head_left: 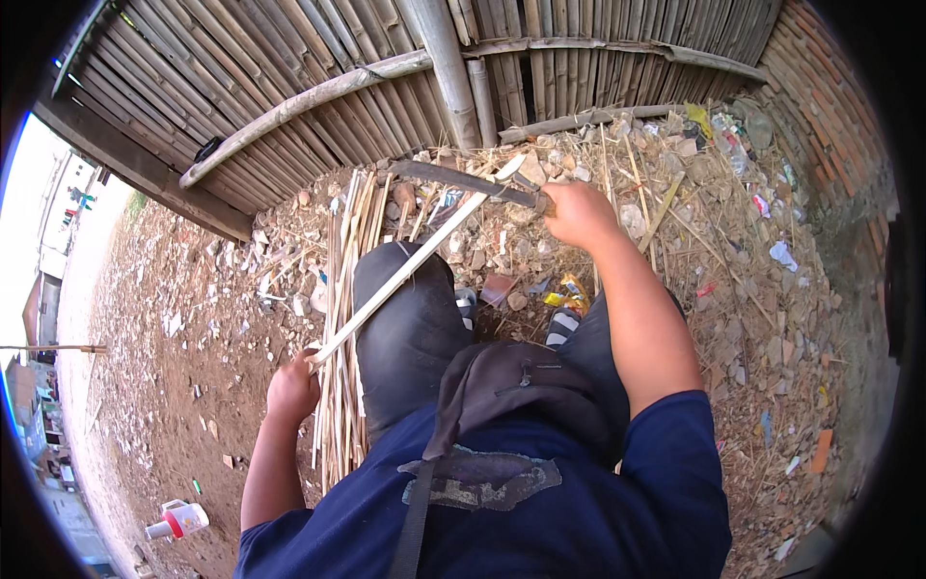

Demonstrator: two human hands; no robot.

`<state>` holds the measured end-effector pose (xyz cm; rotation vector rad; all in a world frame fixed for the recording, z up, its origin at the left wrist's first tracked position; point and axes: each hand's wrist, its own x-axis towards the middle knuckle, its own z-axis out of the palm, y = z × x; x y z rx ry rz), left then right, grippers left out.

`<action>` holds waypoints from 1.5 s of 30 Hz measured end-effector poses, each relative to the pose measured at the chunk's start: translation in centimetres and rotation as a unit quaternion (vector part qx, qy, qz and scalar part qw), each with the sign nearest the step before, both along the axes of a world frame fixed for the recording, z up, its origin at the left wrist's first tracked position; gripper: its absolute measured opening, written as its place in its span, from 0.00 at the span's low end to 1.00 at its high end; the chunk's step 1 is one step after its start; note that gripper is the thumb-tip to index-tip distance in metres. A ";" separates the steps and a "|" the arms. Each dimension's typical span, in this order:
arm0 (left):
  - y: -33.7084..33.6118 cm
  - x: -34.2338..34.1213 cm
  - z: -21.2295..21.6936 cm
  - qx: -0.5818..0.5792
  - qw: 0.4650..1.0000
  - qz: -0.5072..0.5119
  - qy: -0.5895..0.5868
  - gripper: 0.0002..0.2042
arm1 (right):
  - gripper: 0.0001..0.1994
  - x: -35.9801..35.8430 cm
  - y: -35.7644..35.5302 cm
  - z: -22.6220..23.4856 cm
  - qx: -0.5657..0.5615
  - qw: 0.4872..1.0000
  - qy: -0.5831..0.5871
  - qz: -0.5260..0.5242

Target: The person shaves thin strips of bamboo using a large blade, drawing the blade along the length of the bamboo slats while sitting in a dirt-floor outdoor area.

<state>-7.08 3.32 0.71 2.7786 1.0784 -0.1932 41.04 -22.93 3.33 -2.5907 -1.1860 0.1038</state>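
Note:
My left hand (293, 388) is closed around the lower end of a long pale bamboo strip (397, 278). The strip slants up to the right across my left thigh. My right hand (581, 214) grips the handle of a machete (463, 180), whose dark blade points left. Near the strip's upper end the blade crosses it; whether it cuts into the strip I cannot tell. Beside my left leg lies a bundle of similar bamboo strips (340, 289) on the ground.
A bamboo wall (338, 106) with a thick post (444, 72) stands ahead, and a brick wall (834, 92) on the right. Stones and litter cover the ground, including a plastic bottle (730, 150) and yellow wrapper (571, 292). A white-and-red container (179, 519) lies at lower left.

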 end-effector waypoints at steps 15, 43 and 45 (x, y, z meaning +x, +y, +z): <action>-0.6 -0.2 -0.1 0.013 0.999 -0.010 -0.034 0.18 | 0.14 0.0 1.5 -5.2 0.065 0.839 0.540 -0.014; -0.2 -0.8 -1.9 -0.014 1.000 0.000 -0.023 0.16 | 0.22 -2.3 2.2 -1.9 0.102 0.967 0.231 -0.034; -0.4 -1.1 -2.0 -0.006 1.000 0.010 -0.028 0.16 | 0.18 -3.0 2.2 -0.6 0.076 0.975 0.206 -0.032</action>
